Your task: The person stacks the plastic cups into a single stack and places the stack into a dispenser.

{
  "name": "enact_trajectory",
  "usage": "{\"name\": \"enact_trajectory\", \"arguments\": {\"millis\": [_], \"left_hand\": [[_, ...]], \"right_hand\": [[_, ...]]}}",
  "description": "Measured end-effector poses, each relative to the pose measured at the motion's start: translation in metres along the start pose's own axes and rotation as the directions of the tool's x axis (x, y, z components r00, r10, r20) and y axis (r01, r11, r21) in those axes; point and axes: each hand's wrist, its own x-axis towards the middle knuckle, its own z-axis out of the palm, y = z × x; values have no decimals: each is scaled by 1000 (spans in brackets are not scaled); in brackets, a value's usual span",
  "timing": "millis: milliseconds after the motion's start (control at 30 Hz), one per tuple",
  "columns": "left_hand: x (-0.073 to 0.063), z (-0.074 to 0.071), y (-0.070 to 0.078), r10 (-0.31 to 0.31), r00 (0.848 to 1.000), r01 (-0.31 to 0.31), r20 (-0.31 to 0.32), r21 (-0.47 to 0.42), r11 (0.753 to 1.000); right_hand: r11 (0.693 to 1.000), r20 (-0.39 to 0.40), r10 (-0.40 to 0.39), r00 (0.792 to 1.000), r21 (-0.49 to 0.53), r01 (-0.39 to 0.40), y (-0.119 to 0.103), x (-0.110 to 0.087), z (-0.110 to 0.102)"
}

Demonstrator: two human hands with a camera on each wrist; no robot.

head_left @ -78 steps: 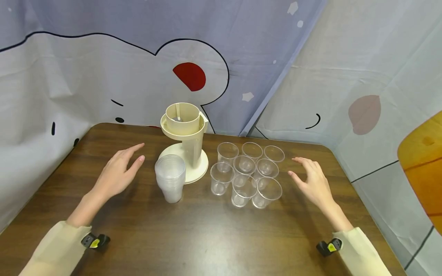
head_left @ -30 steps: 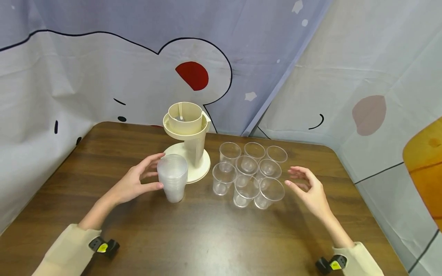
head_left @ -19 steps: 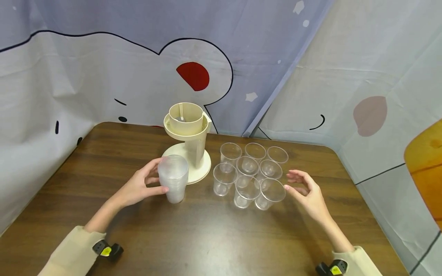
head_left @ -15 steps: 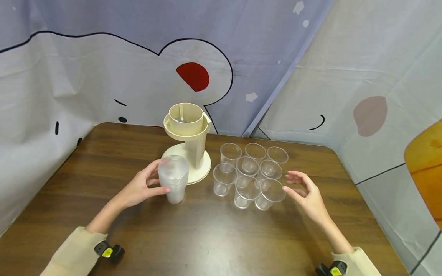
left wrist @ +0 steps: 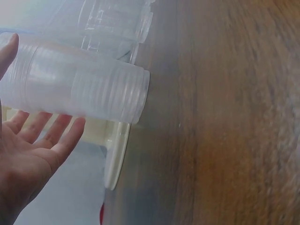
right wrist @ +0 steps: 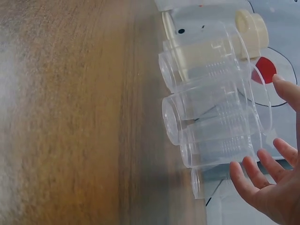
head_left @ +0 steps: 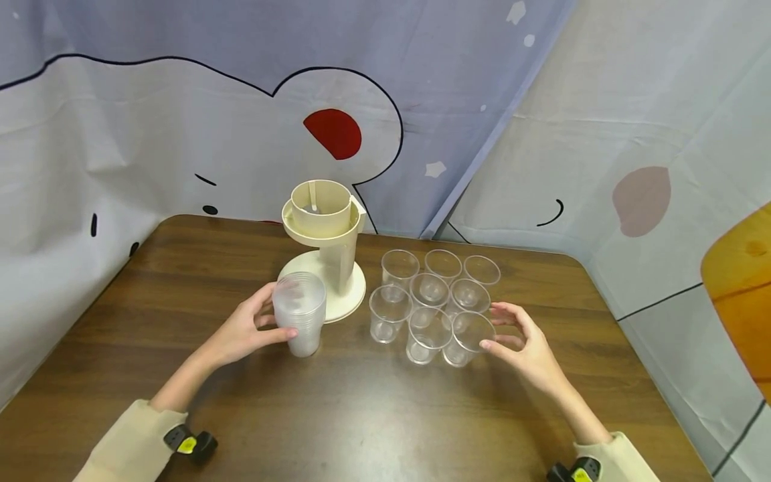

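My left hand (head_left: pixel 243 335) curves round a stack of nested translucent plastic cups (head_left: pixel 301 314), thumb in front and fingers behind. The stack stands upright on the table. The left wrist view shows the fingers (left wrist: pixel 61 129) right at one side of the cups, with the thumb on the other. Several clear plastic cups stand close together in the middle right. My right hand (head_left: pixel 527 348) is spread at the front right plastic cup (head_left: pixel 460 351), thumb tip overlapping its rim in the head view. In the right wrist view its loosely bent fingers (right wrist: pixel 241 180) lie close beside the cups.
Behind the stack stands a cream plastic stand (head_left: pixel 338 261) with a round base and an open ring on top. The brown wooden table (head_left: pixel 361 422) ends at a printed curtain (head_left: pixel 229 134) at the back and right.
My left hand has moved right from the side of the table to the cup stack and curled round it. My right hand has moved left and slightly nearer, up to the front right cup.
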Motion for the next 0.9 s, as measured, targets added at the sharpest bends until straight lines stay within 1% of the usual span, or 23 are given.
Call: {"name": "enact_trajectory", "arguments": {"millis": [233,433,633,900], "left_hand": [[1,-1,2,14,1000,-14,-10,16,1000],[1,-3,3,1,1000,0,-13,42,999],[0,-3,3,-14,1000,14,-9,29,999],[0,-3,4,-11,1000,11,-8,32,999]], "right_hand": [[999,26,-24,999,26,23,0,-2,4],[1000,49,-23,999,17,22,-1,-3,6],[1000,62,-26,998,-5,27,-1,-3,7],[1000,58,-26,998,-3,26,0,-2,10]]}}
